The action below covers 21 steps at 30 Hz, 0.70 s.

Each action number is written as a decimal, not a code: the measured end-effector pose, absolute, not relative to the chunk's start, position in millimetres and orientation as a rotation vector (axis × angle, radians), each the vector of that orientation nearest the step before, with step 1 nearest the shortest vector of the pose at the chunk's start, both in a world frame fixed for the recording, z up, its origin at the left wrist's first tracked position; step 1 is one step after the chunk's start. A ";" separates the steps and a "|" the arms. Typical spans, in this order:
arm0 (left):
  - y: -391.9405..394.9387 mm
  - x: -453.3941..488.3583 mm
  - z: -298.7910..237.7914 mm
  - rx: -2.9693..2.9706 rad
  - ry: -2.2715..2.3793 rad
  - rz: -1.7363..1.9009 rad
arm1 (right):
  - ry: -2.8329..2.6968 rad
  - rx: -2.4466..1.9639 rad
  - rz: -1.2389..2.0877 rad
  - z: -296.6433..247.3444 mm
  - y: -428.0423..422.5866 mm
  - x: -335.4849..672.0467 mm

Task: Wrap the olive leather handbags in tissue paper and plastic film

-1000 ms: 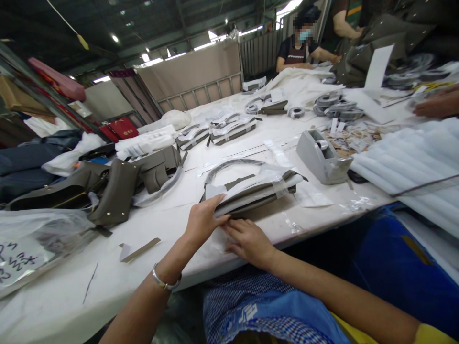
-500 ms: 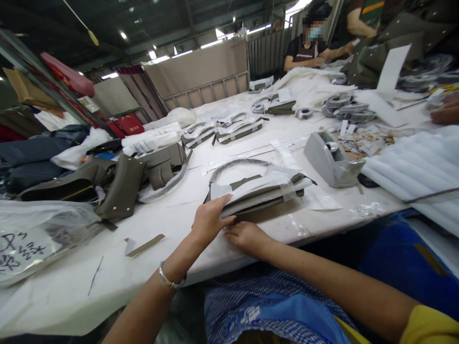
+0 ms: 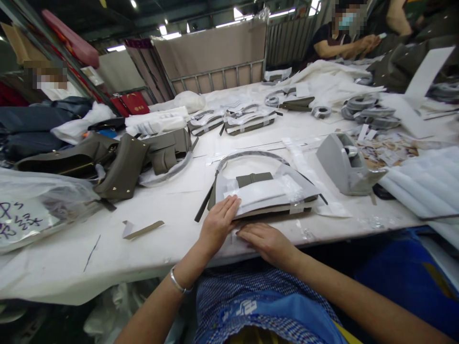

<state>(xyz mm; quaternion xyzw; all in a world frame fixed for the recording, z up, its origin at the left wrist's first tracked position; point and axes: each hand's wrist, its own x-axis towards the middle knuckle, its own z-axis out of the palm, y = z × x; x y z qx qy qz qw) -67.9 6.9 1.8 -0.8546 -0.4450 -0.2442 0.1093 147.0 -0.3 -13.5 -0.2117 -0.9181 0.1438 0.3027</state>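
A dark olive handbag (image 3: 254,178) lies on the white-covered table in front of me, with white wrapping (image 3: 274,191) over its face and a wrapped handle (image 3: 253,154) arching away from me. My left hand (image 3: 219,220) is at its near left corner, fingers over the wrapping and thumb at the front edge. Just in front of that edge, my right hand (image 3: 268,242) rests low with its fingers pressed together. Whatever its fingertips hold, if anything, is too small to make out. A dark strap (image 3: 205,199) sticks out at the bag's left side.
To the right stands a grey tape dispenser (image 3: 340,165), beside white foam sheets (image 3: 426,177). More olive bags (image 3: 124,165) and a marked plastic bag (image 3: 39,205) lie left. A folded card strip (image 3: 143,229) is nearer. Wrapped bags (image 3: 249,122) sit farther back. A co-worker (image 3: 340,43) works across the table.
The handbag has gone from tilted up to lying flatter, showing its wrapped face. My left hand's fingers have come down over it. My right hand stays near the front edge. My view has shifted.
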 end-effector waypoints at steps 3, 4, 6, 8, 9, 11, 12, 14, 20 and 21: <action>8.1 -68.5 1.6 -2.533 -1.315 -0.735 | -2.463 -0.623 0.409 -5.5 3.5 146.3; 8.3 -68.6 2.2 -2.544 -1.317 -0.742 | -2.476 -0.636 0.411 -3.3 5.3 145.6; 8.1 -69.1 4.2 -2.573 -1.319 -0.751 | -2.500 -0.623 0.383 -0.6 8.5 143.3; 7.4 -70.2 7.5 -2.607 -1.328 -0.742 | -2.521 -0.590 0.309 -0.5 10.7 140.4; 7.0 -71.1 9.6 -2.627 -1.333 -0.730 | -2.525 -0.569 0.261 -1.1 11.3 139.0; 6.6 -73.9 13.9 -2.674 -1.333 -0.686 | -2.523 -0.525 0.177 -2.9 11.5 137.0; 6.7 -75.5 15.7 -2.697 -1.324 -0.653 | -2.518 -0.497 0.151 -3.9 11.2 136.5; 7.5 -78.6 17.2 -2.728 -1.291 -0.572 | -2.499 -0.438 0.139 -5.9 10.0 136.6; 8.5 -78.1 2.7 -2.597 -1.274 -0.593 | -2.387 -0.373 0.072 -12.0 2.2 142.3; 7.7 -76.8 -0.3 -2.570 -1.278 -0.623 | -2.371 -0.370 0.063 -11.7 0.9 143.2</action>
